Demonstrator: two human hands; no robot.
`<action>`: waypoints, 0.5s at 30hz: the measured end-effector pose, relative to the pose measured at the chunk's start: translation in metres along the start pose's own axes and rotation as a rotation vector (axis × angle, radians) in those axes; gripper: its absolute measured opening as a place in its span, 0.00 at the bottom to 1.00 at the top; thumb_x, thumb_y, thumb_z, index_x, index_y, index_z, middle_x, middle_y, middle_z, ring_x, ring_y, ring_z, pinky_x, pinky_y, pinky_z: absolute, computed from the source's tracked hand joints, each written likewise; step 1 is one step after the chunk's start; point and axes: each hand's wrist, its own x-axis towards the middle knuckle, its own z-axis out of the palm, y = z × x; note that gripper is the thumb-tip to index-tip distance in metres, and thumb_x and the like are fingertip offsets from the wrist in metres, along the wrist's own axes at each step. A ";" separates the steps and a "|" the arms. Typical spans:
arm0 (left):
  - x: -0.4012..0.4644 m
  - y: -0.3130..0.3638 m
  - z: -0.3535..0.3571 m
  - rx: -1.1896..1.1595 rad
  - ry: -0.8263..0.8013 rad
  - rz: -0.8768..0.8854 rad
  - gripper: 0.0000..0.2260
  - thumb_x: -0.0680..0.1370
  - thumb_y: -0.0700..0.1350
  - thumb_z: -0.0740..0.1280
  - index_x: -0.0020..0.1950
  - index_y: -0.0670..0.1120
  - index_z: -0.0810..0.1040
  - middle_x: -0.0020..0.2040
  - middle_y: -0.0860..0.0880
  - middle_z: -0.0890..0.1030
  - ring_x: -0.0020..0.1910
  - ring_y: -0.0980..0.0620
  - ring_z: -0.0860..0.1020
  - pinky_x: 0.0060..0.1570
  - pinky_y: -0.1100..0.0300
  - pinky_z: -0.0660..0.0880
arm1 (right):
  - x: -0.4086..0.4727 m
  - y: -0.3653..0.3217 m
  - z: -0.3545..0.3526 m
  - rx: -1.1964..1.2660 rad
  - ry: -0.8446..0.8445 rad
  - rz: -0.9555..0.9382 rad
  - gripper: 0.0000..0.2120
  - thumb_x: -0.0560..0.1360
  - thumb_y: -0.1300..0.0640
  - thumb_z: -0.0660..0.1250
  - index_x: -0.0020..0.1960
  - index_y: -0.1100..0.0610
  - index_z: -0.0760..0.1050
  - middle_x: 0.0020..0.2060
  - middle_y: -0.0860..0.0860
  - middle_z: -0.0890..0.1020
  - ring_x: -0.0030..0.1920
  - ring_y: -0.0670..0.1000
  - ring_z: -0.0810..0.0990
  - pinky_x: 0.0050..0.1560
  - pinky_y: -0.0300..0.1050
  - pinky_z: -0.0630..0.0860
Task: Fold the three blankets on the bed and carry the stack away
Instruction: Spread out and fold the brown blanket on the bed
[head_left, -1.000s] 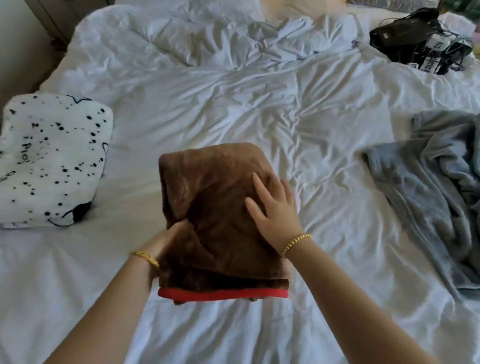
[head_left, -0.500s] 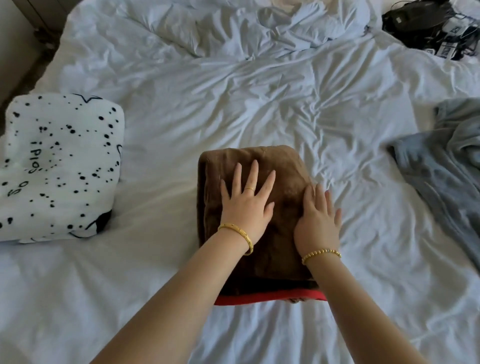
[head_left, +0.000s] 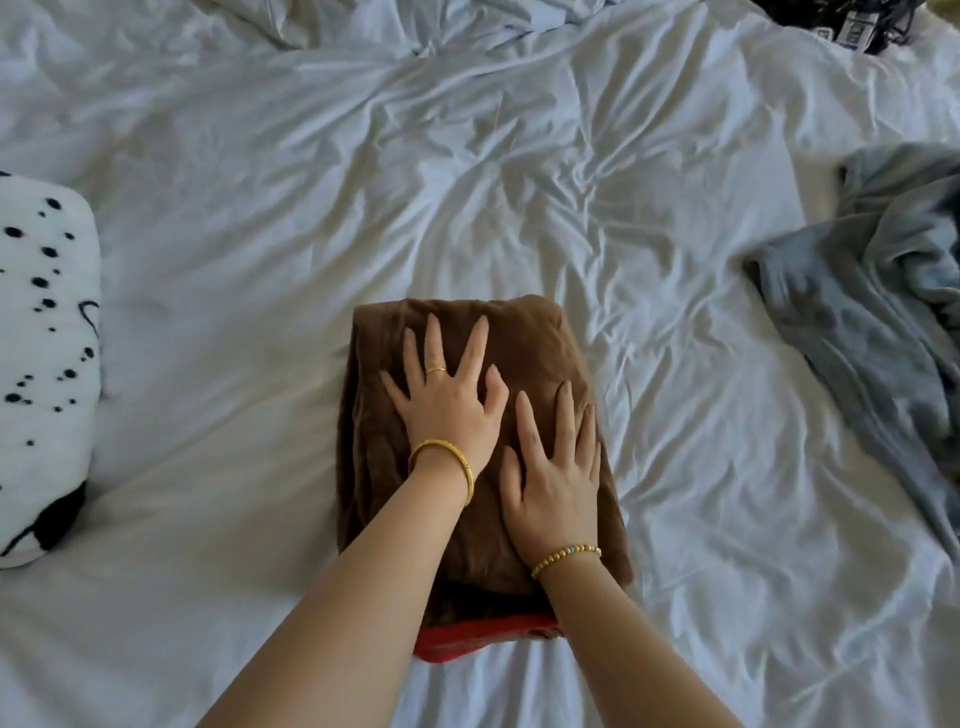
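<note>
Brown folded fleece blanket (head_left: 467, 364) with a red edge, mid-bed on the white sheet (head_left: 467, 182).
Left hand (head_left: 447, 400) and right hand (head_left: 556, 483), fingers spread, press flat on it; the right has slid inward since earlier.

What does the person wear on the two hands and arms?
Both forearms are bare, with no sleeves in view. The left hand has a thin gold ring on one finger and a smooth gold bangle on the wrist. The right hand has a bracelet of gold beads on the wrist.
</note>
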 end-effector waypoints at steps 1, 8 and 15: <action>0.002 -0.003 0.005 0.012 0.007 -0.008 0.24 0.76 0.57 0.47 0.73 0.64 0.55 0.76 0.46 0.56 0.76 0.42 0.50 0.68 0.34 0.50 | 0.004 0.001 0.003 0.004 -0.015 -0.003 0.27 0.76 0.45 0.50 0.74 0.46 0.58 0.76 0.56 0.53 0.74 0.65 0.52 0.70 0.62 0.55; 0.030 -0.007 0.034 0.106 0.039 -0.033 0.23 0.75 0.54 0.51 0.69 0.58 0.69 0.72 0.42 0.67 0.71 0.38 0.63 0.63 0.32 0.60 | 0.038 0.010 0.029 0.052 -0.170 0.028 0.29 0.75 0.45 0.49 0.75 0.41 0.48 0.72 0.46 0.34 0.75 0.61 0.40 0.72 0.63 0.50; 0.037 -0.007 0.035 0.097 0.062 -0.040 0.22 0.76 0.52 0.51 0.70 0.58 0.68 0.72 0.42 0.67 0.71 0.37 0.64 0.64 0.32 0.58 | 0.047 0.003 0.022 0.004 -0.227 0.035 0.28 0.77 0.48 0.54 0.75 0.42 0.50 0.76 0.50 0.39 0.75 0.63 0.43 0.73 0.64 0.50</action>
